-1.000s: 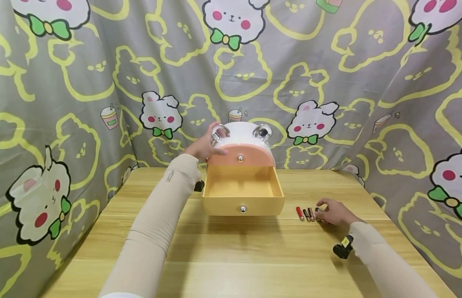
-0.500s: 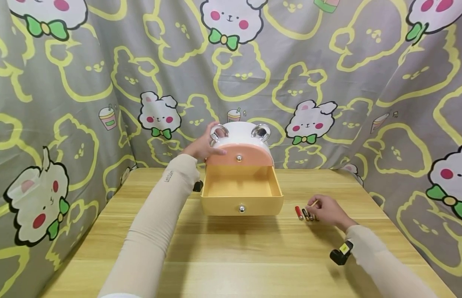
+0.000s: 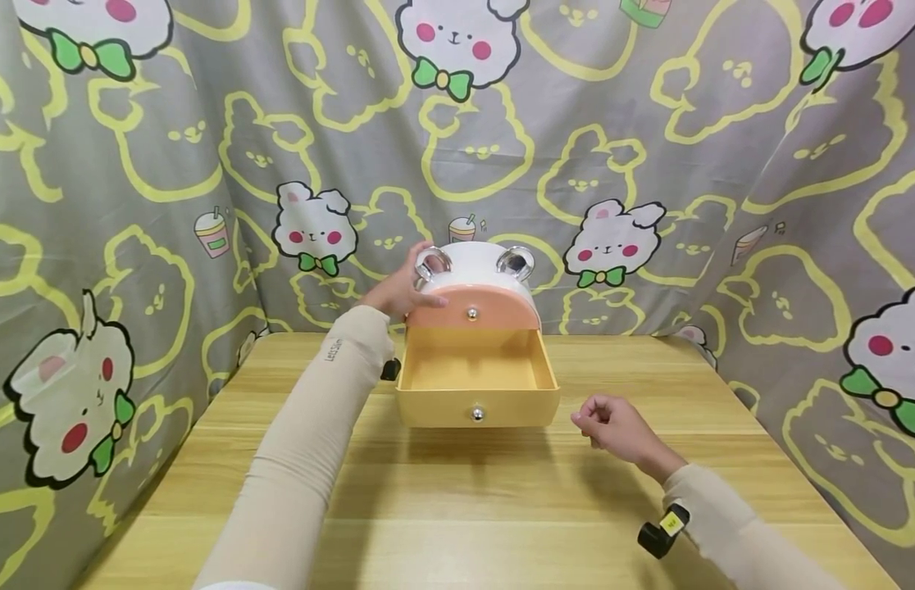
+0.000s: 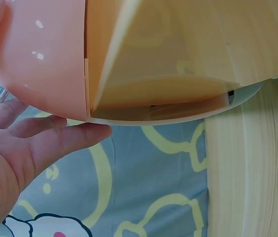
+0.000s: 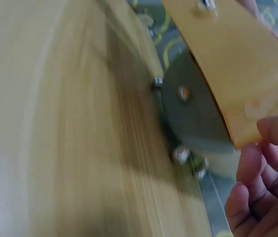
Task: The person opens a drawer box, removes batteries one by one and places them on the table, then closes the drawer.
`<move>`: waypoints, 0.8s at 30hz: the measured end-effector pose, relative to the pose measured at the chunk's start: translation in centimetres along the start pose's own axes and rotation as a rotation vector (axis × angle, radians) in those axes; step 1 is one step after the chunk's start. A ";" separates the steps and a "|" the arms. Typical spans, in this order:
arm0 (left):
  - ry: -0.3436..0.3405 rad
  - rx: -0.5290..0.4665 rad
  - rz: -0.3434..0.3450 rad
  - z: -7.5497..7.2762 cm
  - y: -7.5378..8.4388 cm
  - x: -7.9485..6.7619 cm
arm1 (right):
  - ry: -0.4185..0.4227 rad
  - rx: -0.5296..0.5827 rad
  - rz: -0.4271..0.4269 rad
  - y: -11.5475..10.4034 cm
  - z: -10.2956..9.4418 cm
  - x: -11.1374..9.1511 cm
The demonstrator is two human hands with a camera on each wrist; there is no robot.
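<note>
A small drawer box (image 3: pixel 478 262) with a white domed top and silver ear rings stands at the back of the table. Its yellow drawer (image 3: pixel 478 407) is pulled out, with nothing visible inside; the pink drawer (image 3: pixel 457 310) above is closed. My left hand (image 3: pixel 396 291) holds the box's left side, thumb on the pink front and fingers along the side. Just right of the yellow drawer, my right hand (image 3: pixel 621 428) hovers with curled fingers, thumb and index finger pinched together. I cannot tell what is in that pinch. The small battery-like cylinders are out of sight.
The wooden table (image 3: pixel 472 524) runs back to a patterned grey curtain (image 3: pixel 384 147), which also hangs on both sides. In the right wrist view, a darker lower front (image 5: pixel 198 113) with its own knob and round silver feet (image 5: pixel 180 154) shows beneath the yellow drawer.
My right hand has moved left from the row of small cylinders toward the drawer. The cylinders, visible before, no longer show. My left hand and the box stay put.
</note>
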State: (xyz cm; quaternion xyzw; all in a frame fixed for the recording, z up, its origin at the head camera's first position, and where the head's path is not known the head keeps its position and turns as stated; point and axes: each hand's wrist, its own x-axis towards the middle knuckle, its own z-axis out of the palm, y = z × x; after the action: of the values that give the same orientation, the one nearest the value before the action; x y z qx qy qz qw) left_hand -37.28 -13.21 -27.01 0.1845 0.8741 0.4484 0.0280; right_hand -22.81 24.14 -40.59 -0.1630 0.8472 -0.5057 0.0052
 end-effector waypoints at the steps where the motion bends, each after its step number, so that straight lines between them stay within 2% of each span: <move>1: 0.001 0.000 0.002 0.0 -0.1 0.0 | -0.001 0.008 -0.002 -0.3 0.3 -0.1; 7: 0.002 0.006 0.013 0.0 -0.1 0.1 | -0.014 0.019 -0.029 -1.4 2.4 -0.6; 14: 0.002 0.029 0.013 -0.1 -0.1 0.0 | -0.146 0.146 -0.078 -2.9 4.6 -0.8; 17: -0.001 0.031 0.018 -0.1 0.0 -0.1 | -0.182 0.233 -0.034 -3.7 5.6 -0.6; 24: -0.003 0.024 0.009 0.1 0.0 0.1 | -0.309 0.582 0.127 -5.3 7.3 0.1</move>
State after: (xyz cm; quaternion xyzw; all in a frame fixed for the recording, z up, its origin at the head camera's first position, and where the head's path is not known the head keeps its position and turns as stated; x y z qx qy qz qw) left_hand -37.36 -13.09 -27.05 0.1896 0.8785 0.4378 0.0249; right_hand -20.18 15.57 -39.59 -0.1763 0.6647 -0.6945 0.2115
